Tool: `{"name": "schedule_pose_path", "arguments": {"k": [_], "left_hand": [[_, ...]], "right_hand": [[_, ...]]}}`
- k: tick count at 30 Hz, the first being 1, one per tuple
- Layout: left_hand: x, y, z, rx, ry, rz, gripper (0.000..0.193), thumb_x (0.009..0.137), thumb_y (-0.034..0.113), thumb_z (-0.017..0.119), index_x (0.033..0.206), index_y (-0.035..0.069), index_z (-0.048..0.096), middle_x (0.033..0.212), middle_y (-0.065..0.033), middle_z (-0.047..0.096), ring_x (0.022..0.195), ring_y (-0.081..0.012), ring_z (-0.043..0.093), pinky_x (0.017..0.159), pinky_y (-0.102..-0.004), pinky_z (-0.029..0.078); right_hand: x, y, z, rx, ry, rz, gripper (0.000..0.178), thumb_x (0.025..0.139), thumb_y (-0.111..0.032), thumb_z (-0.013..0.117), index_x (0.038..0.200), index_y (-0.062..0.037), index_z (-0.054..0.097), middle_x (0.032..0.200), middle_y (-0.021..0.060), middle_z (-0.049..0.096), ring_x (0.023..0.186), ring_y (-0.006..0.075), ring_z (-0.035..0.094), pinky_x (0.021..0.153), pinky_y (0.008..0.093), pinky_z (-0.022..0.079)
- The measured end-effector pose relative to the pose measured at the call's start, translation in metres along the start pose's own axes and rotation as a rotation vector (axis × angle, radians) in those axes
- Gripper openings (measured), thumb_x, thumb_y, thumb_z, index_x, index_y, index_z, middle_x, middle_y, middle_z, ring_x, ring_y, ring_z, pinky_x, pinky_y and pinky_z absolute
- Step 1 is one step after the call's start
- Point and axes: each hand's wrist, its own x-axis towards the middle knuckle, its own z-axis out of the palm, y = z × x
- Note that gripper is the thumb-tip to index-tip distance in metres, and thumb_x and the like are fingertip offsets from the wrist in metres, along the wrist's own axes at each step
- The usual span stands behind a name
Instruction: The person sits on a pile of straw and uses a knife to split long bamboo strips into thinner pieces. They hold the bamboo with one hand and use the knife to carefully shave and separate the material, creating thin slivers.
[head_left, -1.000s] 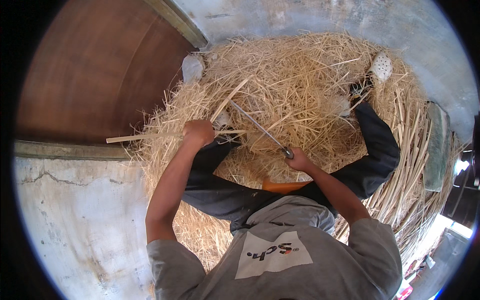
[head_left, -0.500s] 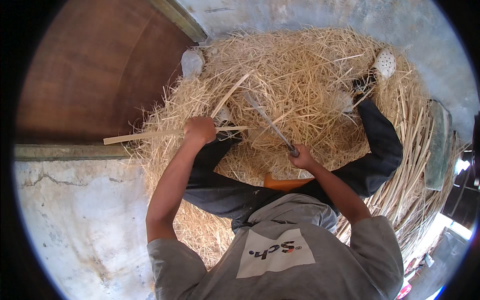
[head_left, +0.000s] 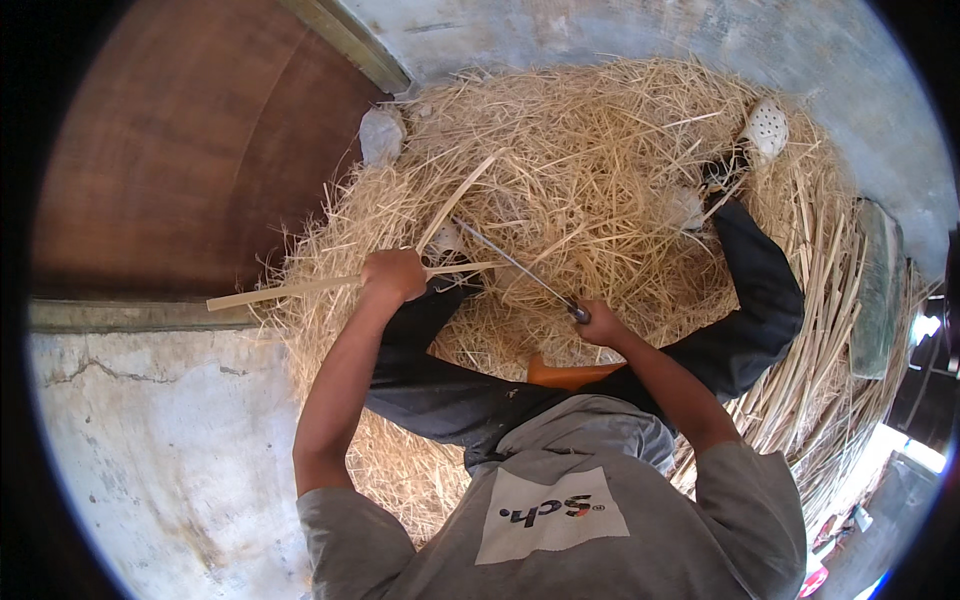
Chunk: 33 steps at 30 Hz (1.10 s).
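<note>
My left hand (head_left: 393, 276) is closed around a long, pale bamboo strip (head_left: 285, 292), whose ends stick out on both sides of the fist. In my right hand (head_left: 598, 324) is the dark handle of a long knife (head_left: 515, 261). Its thin blade slants away to the left, seen nearly edge-on, and crosses over the strip's right end in the picture. Whether blade and strip touch, I cannot tell. Below both hands, a thick heap of straw-coloured shavings (head_left: 590, 150) covers the floor between my legs.
I sit on a low orange seat (head_left: 568, 373), legs spread. A brown door panel (head_left: 180, 150) stands at the left, with a pale stone (head_left: 381, 136) by its edge. Long split strips (head_left: 815, 300) lie at the right beside a greenish slab (head_left: 876, 295). A plastered wall (head_left: 860, 90) curves behind.
The knife's tip has swung left and nearer to me, and the blade now shows its narrow side. My left hand has shifted slightly left, with the strip tilted a little more.
</note>
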Motion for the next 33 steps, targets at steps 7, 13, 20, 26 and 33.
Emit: {"name": "schedule_pose_path", "arguments": {"k": [7,13,20,26,33], "left_hand": [[0.004,-0.007,0.005,0.006,0.019,0.007,0.029,0.081,0.023,0.058,0.102,0.006,0.070,0.098,-0.0153,0.070,0.096,-0.0325,0.067,0.079,-0.0422,0.054],[0.005,0.005,-0.007,0.048,0.007,0.048,0.035,0.082,0.031,0.055,0.101,0.004,0.069,0.099,-0.0182,0.068,0.095,-0.0344,0.066,0.084,-0.0448,0.052],[0.009,0.006,-0.013,0.019,-0.005,0.031,0.033,0.082,0.027,0.055,0.099,0.003,0.070,0.099,-0.0187,0.068,0.094,-0.0338,0.067,0.084,-0.0439,0.052],[0.009,-0.001,-0.013,0.042,-0.011,0.049,0.027,0.078,0.017,0.059,0.098,0.005,0.071,0.098,-0.0165,0.069,0.092,-0.0306,0.068,0.078,-0.0400,0.055],[0.007,0.013,-0.021,0.141,0.006,0.079,0.026,0.077,0.019,0.061,0.098,0.006,0.071,0.095,-0.0136,0.070,0.090,-0.0297,0.069,0.076,-0.0399,0.055]], "right_hand": [[0.000,0.034,-0.015,-0.312,-0.192,0.311,0.036,0.072,-0.023,0.060,0.098,0.0023,0.063,0.079,0.0235,0.064,0.084,0.0404,0.064,0.076,0.0478,0.051],[0.000,0.027,-0.024,0.363,-0.329,0.607,0.016,0.071,-0.010,0.058,0.070,0.0056,0.057,0.058,0.0182,0.056,0.043,0.0251,0.053,0.046,0.0384,0.044],[-0.004,-0.005,-0.012,-0.083,0.017,0.194,0.028,0.067,-0.012,0.061,0.091,0.0025,0.057,0.071,0.0211,0.060,0.068,0.0368,0.059,0.066,0.0425,0.050],[-0.004,-0.008,-0.016,-0.161,-0.090,0.184,0.040,0.068,-0.015,0.061,0.107,-0.0037,0.063,0.080,0.0234,0.063,0.075,0.0377,0.062,0.072,0.0437,0.050],[0.004,0.005,-0.024,0.021,-0.238,0.624,0.018,0.073,-0.014,0.057,0.080,0.0020,0.056,0.065,0.0182,0.057,0.057,0.0293,0.057,0.058,0.0401,0.047]]}}
